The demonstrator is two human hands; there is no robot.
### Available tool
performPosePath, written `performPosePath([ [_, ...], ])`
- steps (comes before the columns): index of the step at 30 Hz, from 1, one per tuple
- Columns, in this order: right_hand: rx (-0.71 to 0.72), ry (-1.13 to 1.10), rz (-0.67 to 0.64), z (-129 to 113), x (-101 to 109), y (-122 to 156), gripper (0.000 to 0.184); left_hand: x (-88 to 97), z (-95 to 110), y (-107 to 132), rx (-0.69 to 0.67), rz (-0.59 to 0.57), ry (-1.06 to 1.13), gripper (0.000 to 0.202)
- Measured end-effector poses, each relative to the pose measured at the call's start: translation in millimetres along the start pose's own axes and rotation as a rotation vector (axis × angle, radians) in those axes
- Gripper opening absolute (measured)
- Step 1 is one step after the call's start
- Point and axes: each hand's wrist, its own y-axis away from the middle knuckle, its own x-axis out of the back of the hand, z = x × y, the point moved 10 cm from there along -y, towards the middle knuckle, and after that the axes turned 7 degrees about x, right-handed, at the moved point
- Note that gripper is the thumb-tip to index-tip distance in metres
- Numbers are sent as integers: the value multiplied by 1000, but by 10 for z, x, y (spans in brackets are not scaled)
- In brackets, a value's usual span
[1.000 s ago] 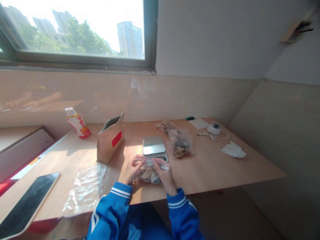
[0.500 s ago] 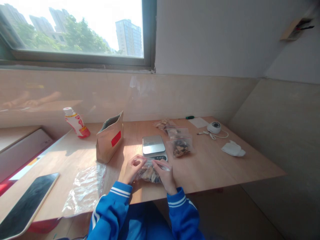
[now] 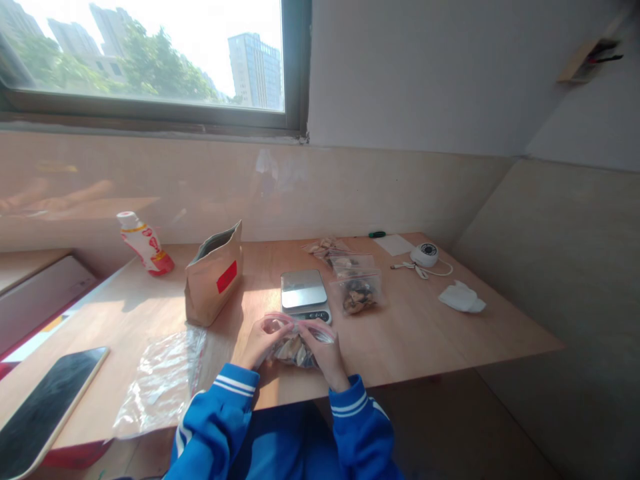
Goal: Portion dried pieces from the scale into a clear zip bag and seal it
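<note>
A small clear zip bag (image 3: 295, 348) with brownish dried pieces lies on the wooden table (image 3: 430, 333) near its front edge. My left hand (image 3: 260, 341) pinches the bag's top edge at the left. My right hand (image 3: 323, 352) pinches the same edge at the right, fingers closed. Just behind the bag stands a small silver kitchen scale (image 3: 303, 293). Both sleeves are blue with white stripes.
A brown paper bag with a red label (image 3: 213, 277) stands open to the left. Filled zip bags (image 3: 357, 293) lie right of the scale. Empty plastic bags (image 3: 160, 380), a phone (image 3: 45, 410), a drink bottle (image 3: 143, 243), a white round device (image 3: 424, 255) and tissue (image 3: 461, 298) lie around.
My fingers have shifted slightly along the bag's top edge, closer together. The view has drifted a little to the right. Nothing else on the table moved.
</note>
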Motion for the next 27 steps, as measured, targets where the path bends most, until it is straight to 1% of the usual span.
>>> performPosePath([
  [3,-26,-41,-5,9,-20,2,16,0,56,8,-44,13,6,27],
  [7,-66,-55,25,44,-18,4,15,-50,112,26,-74,-13,-32,26],
  [13,-70,-32,56,25,-1,16,11,-39,57,21,-53,10,-44,28],
  [18,-35,40,54,20,14,38,10,-40,-15,17,-17,10,-75,29],
  [22,-36,62,58,72,6,30,12,-42,-55,13,32,1,-8,30],
  [27,-73,-15,44,100,-21,40,23,5,-81,5,66,23,117,31],
])
